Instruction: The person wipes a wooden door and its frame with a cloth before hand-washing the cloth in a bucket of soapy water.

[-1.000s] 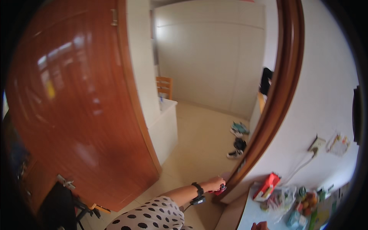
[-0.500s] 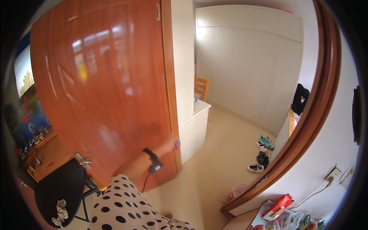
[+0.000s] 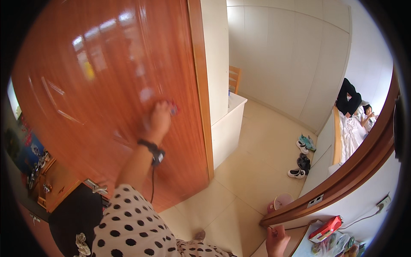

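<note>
My left hand [image 3: 159, 120] is closed and pressed against the glossy reddish-brown wooden door [image 3: 107, 103]. At its fingertips is a small red and blue thing [image 3: 173, 108], blurred, its kind unclear. A black strap with a small box [image 3: 156, 155] circles that wrist, and a thin cable hangs from it. The polka-dot sleeve [image 3: 132, 218] covers my upper forearm. Low on the right, my right hand [image 3: 276, 242] is raised with curled fingers, near the doorframe's foot; what it holds, if anything, is hidden. The door's metal handle [image 3: 96, 187] is beside my left sleeve.
Right of the door, a doorway opens on a white cabinet [image 3: 227, 132] and shoes [image 3: 303, 162]. A pink bin [image 3: 280, 201] stands by the doorframe [image 3: 342, 188]. Beyond, a person [image 3: 367, 115] lies on a bed. A red package [image 3: 326, 228] sits lower right; a black chair [image 3: 75, 218], lower left.
My left hand has moved up the door, away from its lower edge. My right hand has come further into view at lower right. The view has shifted, showing more of the bed.
</note>
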A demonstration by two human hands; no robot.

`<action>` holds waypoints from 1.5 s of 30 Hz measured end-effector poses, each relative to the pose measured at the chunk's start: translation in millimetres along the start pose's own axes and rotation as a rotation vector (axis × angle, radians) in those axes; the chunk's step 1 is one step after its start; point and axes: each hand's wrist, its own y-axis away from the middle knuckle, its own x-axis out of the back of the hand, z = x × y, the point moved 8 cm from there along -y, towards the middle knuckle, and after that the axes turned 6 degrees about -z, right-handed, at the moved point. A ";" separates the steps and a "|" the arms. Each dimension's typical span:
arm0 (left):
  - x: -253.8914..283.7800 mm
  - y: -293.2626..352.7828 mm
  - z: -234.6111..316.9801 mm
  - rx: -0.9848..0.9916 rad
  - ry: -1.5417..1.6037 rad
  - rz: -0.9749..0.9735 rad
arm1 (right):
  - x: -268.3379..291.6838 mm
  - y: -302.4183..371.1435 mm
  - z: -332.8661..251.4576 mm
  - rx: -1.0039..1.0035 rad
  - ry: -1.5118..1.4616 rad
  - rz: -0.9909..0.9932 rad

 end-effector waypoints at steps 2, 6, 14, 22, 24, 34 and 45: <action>-82.7 86.4 22.2 -0.026 0.101 -0.240 | 8.7 -4.0 -41.2 0.041 0.053 0.014; -130.3 216.0 88.0 -0.042 0.340 -0.627 | 45.6 2.0 -79.2 0.146 0.084 0.148; -129.7 279.5 117.2 0.111 0.567 -0.924 | 11.2 -4.0 -16.3 -0.090 0.033 0.091; -52.8 292.0 106.4 0.267 0.680 -0.898 | -8.1 -31.3 -41.7 0.131 -0.094 0.063; -26.1 303.6 101.1 0.348 0.739 -0.886 | -7.0 -12.7 -57.4 0.228 -0.167 0.064; 117.4 451.5 67.5 1.068 1.161 -0.802 | 9.1 37.9 -14.6 -0.022 -0.006 0.152; 214.8 684.2 35.1 1.808 1.706 -0.459 | -62.7 36.3 -35.2 0.225 0.036 -0.177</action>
